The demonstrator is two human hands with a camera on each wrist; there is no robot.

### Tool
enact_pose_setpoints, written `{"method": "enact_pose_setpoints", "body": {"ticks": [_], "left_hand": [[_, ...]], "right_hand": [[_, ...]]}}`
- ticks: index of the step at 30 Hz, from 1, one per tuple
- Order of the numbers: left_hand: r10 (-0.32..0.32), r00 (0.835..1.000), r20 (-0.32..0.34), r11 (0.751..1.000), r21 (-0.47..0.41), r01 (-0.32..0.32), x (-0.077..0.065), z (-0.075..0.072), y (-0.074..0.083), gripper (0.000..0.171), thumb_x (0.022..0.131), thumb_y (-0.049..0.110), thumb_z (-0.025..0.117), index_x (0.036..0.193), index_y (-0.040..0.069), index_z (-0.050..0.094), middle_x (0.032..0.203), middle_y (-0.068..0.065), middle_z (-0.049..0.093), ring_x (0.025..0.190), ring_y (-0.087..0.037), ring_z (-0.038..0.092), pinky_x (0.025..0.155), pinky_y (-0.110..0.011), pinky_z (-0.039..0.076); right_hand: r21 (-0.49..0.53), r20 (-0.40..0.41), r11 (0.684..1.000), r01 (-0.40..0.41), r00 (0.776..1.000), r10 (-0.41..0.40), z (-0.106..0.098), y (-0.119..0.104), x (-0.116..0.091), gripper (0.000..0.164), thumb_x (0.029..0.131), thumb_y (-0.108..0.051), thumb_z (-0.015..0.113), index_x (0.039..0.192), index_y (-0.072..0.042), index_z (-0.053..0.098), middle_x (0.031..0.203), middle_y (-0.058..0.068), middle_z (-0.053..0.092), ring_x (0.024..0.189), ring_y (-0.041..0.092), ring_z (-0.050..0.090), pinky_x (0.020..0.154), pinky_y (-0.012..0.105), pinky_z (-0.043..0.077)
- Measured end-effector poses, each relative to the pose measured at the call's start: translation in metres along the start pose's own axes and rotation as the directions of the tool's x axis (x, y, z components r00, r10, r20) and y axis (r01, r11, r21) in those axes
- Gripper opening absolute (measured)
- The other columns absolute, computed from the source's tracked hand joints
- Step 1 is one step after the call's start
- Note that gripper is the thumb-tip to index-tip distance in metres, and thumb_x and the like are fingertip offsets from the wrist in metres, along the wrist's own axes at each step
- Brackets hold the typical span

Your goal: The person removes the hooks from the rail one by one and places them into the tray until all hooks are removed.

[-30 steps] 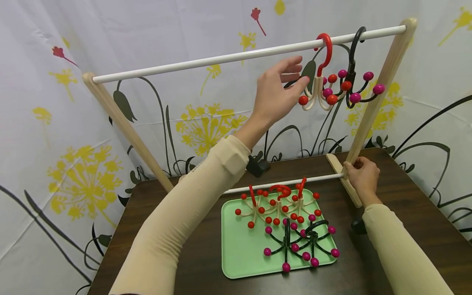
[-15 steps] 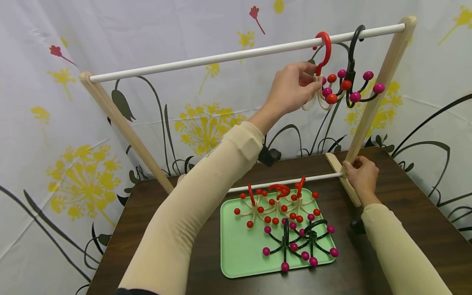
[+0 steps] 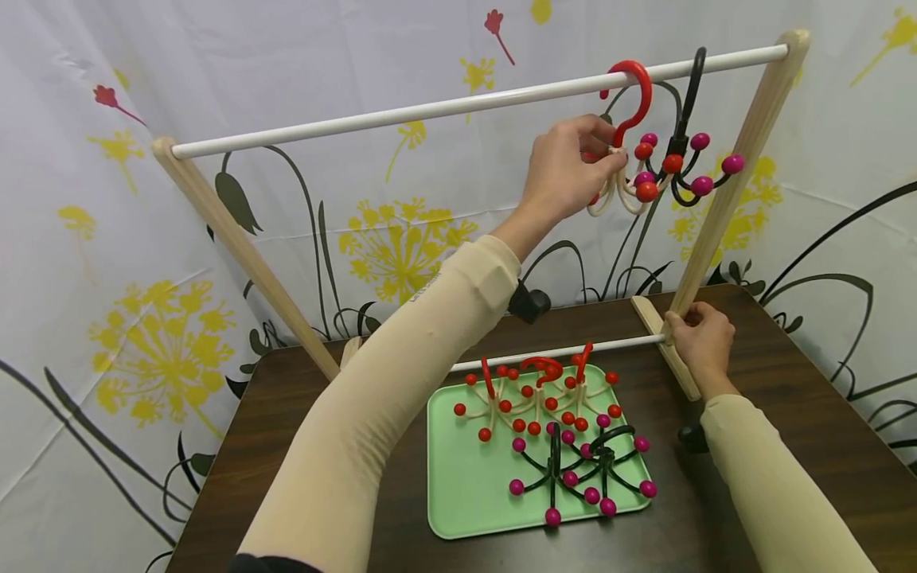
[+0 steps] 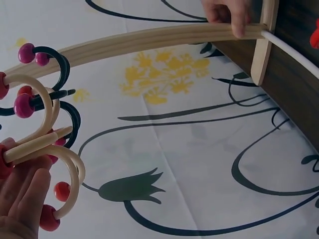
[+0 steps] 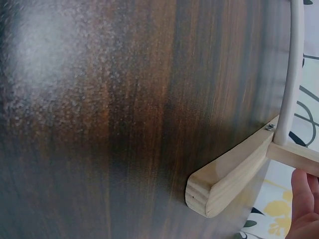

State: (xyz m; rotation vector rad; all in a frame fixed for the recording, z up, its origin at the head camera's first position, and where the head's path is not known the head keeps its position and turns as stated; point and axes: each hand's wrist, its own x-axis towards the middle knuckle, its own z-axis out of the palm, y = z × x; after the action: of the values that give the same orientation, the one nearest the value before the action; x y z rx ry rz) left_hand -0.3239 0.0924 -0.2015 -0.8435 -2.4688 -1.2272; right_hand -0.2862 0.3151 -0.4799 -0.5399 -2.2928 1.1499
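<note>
My left hand point(image 3: 573, 171) pinches the neck of a multi-arm hanger with a red hook point(image 3: 647, 103), cream arms and red ball tips. Its hook lies over the white top rod point(image 3: 430, 111) of a wooden rack. Just right of it on the same rod hangs a black hanger point(image 3: 677, 146) with magenta balls. In the left wrist view, the cream arms point(image 4: 72, 169) curve beside my left fingers. Low on the rack's right upright point(image 3: 741, 183), my right hand point(image 3: 705, 342) grips the wood, thumb and fingers around it near the foot.
A green tray point(image 3: 458, 493) on the dark wooden table point(image 3: 401, 485) bears three red-hooked hangers point(image 3: 539, 394) and two black ones point(image 3: 555, 469). Behind it runs the rack's lower white rod point(image 3: 559, 353). The left upright point(image 3: 243, 255) slants down behind my left sleeve. A flower-print curtain point(image 3: 344, 64) hangs behind.
My left hand has moved right and taken hold of the red-hooked hanger's neck. The hook has turned a little on the rod, and the black hanger has swivelled slightly. My right hand stays put.
</note>
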Motion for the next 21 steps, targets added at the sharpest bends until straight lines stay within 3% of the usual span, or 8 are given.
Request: {"method": "enact_pose_setpoints", "body": {"ticks": [9, 21], "left_hand": [[0.028, 0.988, -0.152, 0.998, -0.044, -0.035, 0.0, -0.007, -0.007, 0.018, 0.091, 0.017, 0.07, 0.107, 0.009, 0.07, 0.092, 0.002, 0.073, 0.082, -0.006, 0.066, 0.071, -0.014, 0.048], [0.043, 0.981, -0.189, 0.982, -0.173, -0.076, 0.001, -0.015, -0.011, 0.017, 0.089, 0.011, 0.073, 0.104, 0.005, 0.07, 0.09, -0.002, 0.074, 0.079, -0.005, 0.067, 0.074, -0.013, 0.051]], "right_hand": [[0.0, -0.005, 1.0, 0.002, 1.0, -0.002, 0.002, 0.001, -0.001, 0.03, 0.092, -0.02, 0.066, 0.107, 0.006, 0.067, 0.102, 0.025, 0.069, 0.095, 0.036, 0.061, 0.085, 0.047, 0.045], [0.0, 0.002, 1.0, 0.007, 1.0, -0.007, 0.002, 0.003, -0.001, 0.031, 0.093, -0.022, 0.066, 0.107, 0.006, 0.066, 0.102, 0.026, 0.068, 0.096, 0.038, 0.06, 0.086, 0.05, 0.044]]}}
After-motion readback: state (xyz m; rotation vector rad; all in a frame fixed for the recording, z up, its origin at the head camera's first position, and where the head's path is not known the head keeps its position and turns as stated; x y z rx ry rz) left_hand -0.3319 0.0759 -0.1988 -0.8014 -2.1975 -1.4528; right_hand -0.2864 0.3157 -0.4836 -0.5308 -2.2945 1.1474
